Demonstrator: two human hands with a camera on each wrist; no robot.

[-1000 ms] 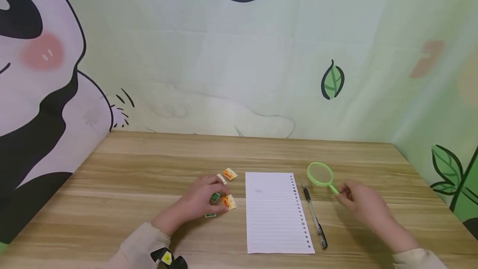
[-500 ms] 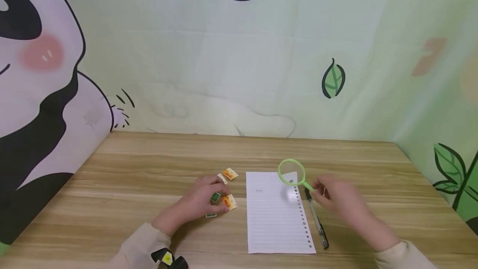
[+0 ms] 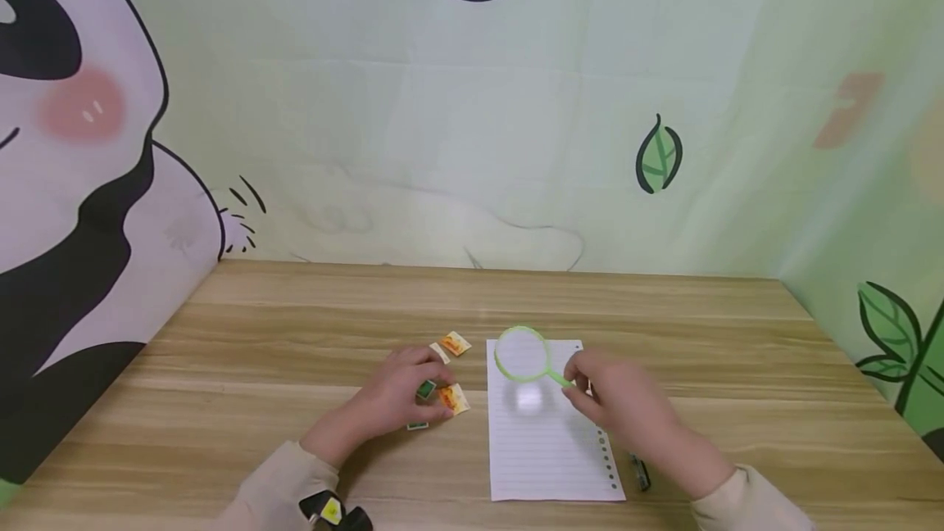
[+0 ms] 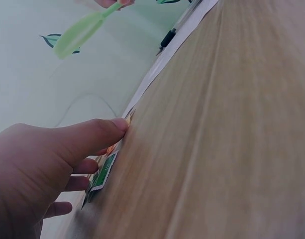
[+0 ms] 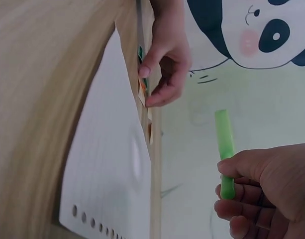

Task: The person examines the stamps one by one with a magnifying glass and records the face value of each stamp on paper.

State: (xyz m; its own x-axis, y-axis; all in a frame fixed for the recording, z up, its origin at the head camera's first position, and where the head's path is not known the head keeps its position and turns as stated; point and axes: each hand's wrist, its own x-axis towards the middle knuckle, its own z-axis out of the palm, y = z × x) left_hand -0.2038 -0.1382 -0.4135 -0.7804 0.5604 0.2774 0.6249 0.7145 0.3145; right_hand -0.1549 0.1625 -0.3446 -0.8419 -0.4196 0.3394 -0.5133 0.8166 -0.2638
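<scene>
My right hand point(image 3: 619, 396) pinches the handle of a green magnifying glass point(image 3: 522, 354) between thumb and fingers. Its lens hangs above the upper part of a lined sheet of paper point(image 3: 549, 461), casting a bright spot on it. In the right wrist view the magnifying glass point(image 5: 225, 137) appears edge-on. My left hand point(image 3: 398, 392) rests on the table over several small stamps, fingers loosely bent and thumb touching the edge of an orange stamp point(image 3: 456, 399). A green stamp point(image 3: 425, 389) shows between thumb and fingers; the left wrist view shows a green stamp point(image 4: 106, 170) with a toothed edge.
A black-and-clear pen point(image 3: 640, 474) lies right of the paper, mostly hidden under my right hand. Another orange stamp point(image 3: 455, 342) lies beyond the left fingertips. Behind the wooden table point(image 3: 332, 301) stands a printed cloth wall point(image 3: 354, 105) with a panda and leaves.
My right hand has carried the magnifying glass leftward, from right of the pen to above the paper. The left hand and the stamps have stayed in place.
</scene>
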